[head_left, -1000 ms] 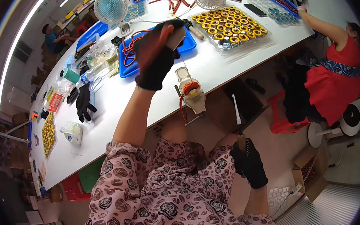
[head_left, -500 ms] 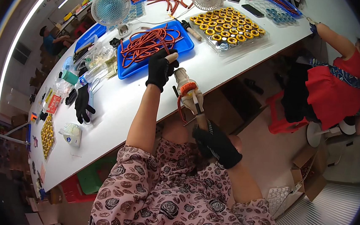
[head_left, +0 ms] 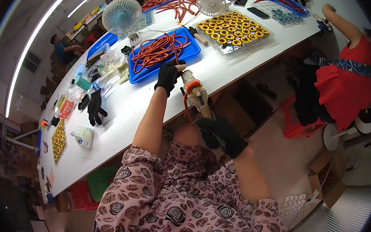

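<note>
My left hand [head_left: 168, 77], in a black glove with bare fingertips, is closed near a strand of copper-red wire that runs up toward the blue tray [head_left: 137, 78]. Beside it, a pale holder [head_left: 188, 76] at the table's edge carries a ring core wound with orange-copper wire [head_left: 193, 87]. Loose wire ends hang below the ring. My right hand [head_left: 222, 134], also black-gloved, is wrapped round the wooden handle [head_left: 206, 112] of a tool whose metal shaft points at the ring. The tool's tip is hidden at the ring. A tangle of copper-red wire [head_left: 160, 50] fills the tray.
Yellow ring cores [head_left: 234, 28] stand in rows in a clear tray. A second wooden-handled tool [head_left: 199, 36] lies nearby. Two fans [head_left: 122, 15], a spare black glove [head_left: 95, 109] and a tissue pack [head_left: 82, 136] are on the table. A co-worker in red [head_left: 349, 85] sits at right.
The whole view has shifted slightly. My right hand and the wooden handle have come closer to the ring. My left hand stays closed beside the holder.
</note>
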`<action>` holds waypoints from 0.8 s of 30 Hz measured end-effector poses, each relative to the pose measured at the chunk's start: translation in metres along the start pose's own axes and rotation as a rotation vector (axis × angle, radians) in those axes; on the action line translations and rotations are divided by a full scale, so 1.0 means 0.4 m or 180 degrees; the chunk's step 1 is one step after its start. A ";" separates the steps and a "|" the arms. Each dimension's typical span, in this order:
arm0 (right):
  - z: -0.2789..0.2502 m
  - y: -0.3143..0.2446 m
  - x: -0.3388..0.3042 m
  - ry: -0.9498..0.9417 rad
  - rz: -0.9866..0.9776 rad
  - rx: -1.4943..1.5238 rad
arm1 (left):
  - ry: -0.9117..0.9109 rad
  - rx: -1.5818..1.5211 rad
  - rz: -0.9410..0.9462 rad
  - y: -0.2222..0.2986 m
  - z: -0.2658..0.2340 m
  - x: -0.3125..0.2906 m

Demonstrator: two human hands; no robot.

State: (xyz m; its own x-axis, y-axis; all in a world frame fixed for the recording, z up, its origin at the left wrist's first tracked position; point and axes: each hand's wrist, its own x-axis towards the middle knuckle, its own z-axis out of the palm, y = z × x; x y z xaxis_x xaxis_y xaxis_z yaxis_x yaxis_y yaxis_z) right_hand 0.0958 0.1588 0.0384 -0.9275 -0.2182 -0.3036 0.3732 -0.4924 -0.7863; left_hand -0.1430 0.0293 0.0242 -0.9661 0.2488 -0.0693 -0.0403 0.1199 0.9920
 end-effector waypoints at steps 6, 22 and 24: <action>-0.036 0.058 -0.103 -0.0046 0.0303 -0.0154 | -0.0114 0.0234 -0.0130 0.011 -0.026 -0.011; -0.064 0.013 0.024 -0.0502 0.0065 0.0253 | -0.0148 0.0046 -0.0172 -0.002 -0.018 -0.009; -0.065 0.008 -0.003 -0.0500 0.0127 0.0180 | -0.0136 0.0012 -0.0152 0.001 -0.021 -0.012</action>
State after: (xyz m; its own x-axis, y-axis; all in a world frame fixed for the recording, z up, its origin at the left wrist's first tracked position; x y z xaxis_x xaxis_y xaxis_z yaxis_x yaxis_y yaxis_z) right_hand 0.0974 0.1796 0.0222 -0.8987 -0.3653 -0.2426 0.4144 -0.5264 -0.7424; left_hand -0.1405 0.0201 0.0257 -0.9513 0.2835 -0.1210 -0.0849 0.1362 0.9870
